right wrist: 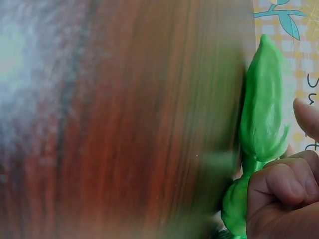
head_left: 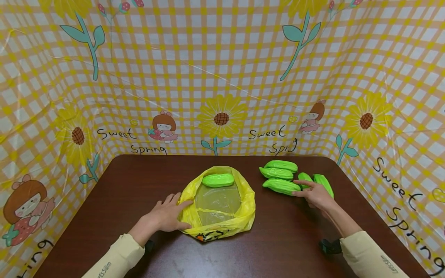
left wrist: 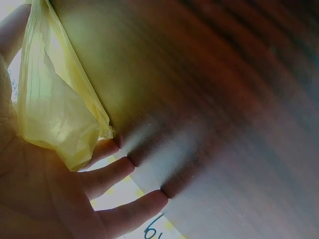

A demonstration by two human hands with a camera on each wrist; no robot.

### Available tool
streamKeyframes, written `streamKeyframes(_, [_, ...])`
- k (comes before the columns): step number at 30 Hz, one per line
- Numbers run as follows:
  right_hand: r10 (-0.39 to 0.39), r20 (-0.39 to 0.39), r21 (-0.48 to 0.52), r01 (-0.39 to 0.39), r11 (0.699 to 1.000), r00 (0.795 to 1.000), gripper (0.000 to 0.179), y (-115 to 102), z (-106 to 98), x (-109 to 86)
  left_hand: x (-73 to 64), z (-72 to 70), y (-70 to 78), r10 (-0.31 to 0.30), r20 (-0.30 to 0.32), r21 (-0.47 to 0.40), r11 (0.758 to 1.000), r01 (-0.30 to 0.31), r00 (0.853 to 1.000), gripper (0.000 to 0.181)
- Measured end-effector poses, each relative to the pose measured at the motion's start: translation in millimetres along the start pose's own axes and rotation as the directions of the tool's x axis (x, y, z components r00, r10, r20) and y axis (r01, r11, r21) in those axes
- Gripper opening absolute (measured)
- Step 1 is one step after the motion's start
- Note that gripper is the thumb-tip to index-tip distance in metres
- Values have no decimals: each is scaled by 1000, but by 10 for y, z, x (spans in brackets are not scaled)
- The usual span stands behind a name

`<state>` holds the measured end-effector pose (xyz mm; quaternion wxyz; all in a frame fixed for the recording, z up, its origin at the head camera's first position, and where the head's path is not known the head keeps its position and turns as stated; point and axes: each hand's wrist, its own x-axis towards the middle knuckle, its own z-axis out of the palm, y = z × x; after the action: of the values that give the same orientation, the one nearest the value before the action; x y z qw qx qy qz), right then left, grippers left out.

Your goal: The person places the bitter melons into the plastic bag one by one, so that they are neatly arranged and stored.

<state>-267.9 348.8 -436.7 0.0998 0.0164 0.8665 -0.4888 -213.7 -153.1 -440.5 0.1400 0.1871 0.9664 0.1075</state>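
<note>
Bag [head_left: 247,216]: yellow, gaping on the desk [head_left: 278,243]; I see one green gourd [head_left: 218,180] inside at twelve o'clock.
Left hand [head_left: 165,214]: on the bag's nine o'clock side, fingers straight and spread.
Other gourds [head_left: 277,173]: five, between two and three o'clock from the bag.
Right hand [head_left: 316,195]: thumb and forefinger parted at the three o'clock end of the front gourd [head_left: 278,186]; I cannot tell whether they touch it.
</note>
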Motion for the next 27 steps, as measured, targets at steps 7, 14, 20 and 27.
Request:
streamKeyframes(7, [3,-1,17,-3,1000,1000,72,22,17,15,3,-6,1,-5,4,9,1000,5,1000,81])
streamKeyframes(14, [7,-25,34,-6,999,1000,73,38,34,29,15,-14,0,-3,10,10,1000,3,1000,80])
streamKeyframes(20, [38,-4,34,-38,999,999,72,19,65,36,35,1,-15,-2,15,10,1000,2,1000,80])
streamKeyframes(27, [58,6,38,-59,998,998,74,33,89,48,21,-3,-4,-12,10,8,1000,12,1000,81])
